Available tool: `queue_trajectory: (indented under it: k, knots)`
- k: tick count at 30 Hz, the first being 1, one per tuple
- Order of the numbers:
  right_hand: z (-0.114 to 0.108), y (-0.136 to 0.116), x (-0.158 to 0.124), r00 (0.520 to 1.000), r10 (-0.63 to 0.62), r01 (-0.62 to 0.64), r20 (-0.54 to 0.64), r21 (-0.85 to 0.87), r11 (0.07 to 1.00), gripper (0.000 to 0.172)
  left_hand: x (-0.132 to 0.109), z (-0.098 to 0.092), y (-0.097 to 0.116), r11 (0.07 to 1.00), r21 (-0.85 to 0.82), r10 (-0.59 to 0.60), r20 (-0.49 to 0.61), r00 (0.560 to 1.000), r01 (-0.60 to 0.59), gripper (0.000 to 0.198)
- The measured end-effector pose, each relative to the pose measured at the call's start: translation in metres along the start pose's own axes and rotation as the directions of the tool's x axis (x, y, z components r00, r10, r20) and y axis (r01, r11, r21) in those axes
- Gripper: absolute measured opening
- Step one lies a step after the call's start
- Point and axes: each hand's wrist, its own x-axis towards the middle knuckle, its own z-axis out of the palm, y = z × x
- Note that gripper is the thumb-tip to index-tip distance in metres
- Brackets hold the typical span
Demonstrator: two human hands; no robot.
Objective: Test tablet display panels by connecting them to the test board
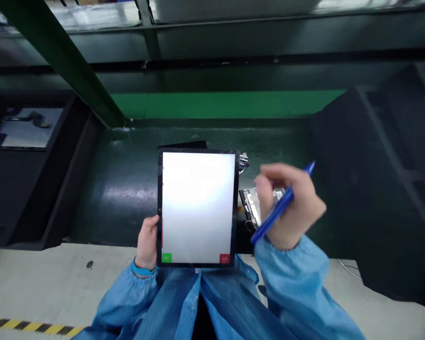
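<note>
My left hand grips the left edge of a tablet screen panel, thumb on its dark frame and the other fingers hidden behind. The screen is lit almost all white, with a green box at its lower left corner, a red box at the lower right and small red marks along the left side. To the right of the panel, my right hand is raised and slightly blurred, curled around a blue pen. Partly behind that hand lies an opened electronic assembly with metal parts and a thin cable.
A dark green bench top lies below the hands. On the left stands a black tray with a silvery panel and cable inside; black trays are stacked on the right. A green post slants down to the bench at the back left.
</note>
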Motion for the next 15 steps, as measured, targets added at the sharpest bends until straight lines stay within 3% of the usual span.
queue_trajectory:
  k: [2, 4, 7, 10, 12, 15]
  knots:
    - [0.001, 0.013, 0.019, 0.997, 0.019, -0.009, 0.076, -0.126, 0.992, 0.018, -0.001, -0.003, -0.002, 1.0, 0.023, -0.01, -0.011, 1.0, 0.011, 0.013]
    - [0.003, 0.02, 0.032, 0.971, -0.048, 0.104, 0.232, -0.235, 0.967, 0.023, -0.002, -0.005, -0.003, 0.999, 0.033, -0.021, -0.005, 1.0, 0.021, 0.012]
    - [-0.003, 0.012, 0.034, 0.937, -0.223, 0.3, 0.27, -0.29, 0.909, 0.032, -0.003, -0.005, -0.003, 1.0, 0.018, -0.026, 0.005, 1.0, 0.026, 0.011]
    - [-0.022, -0.01, 0.021, 0.88, -0.392, 0.433, 0.268, -0.116, 0.894, 0.02, -0.005, -0.005, -0.003, 0.999, 0.002, -0.051, 0.054, 0.997, 0.051, 0.018]
    - [-0.039, -0.025, 0.01, 0.852, -0.446, 0.453, 0.273, 0.042, 0.891, 0.014, -0.007, -0.005, -0.003, 0.997, 0.014, -0.077, 0.104, 0.992, 0.076, 0.023]
    - [-0.058, -0.039, 0.002, 0.872, -0.431, 0.413, 0.23, 0.127, 0.902, 0.02, -0.01, -0.005, -0.005, 0.999, 0.03, -0.044, 0.132, 0.99, 0.04, 0.025]
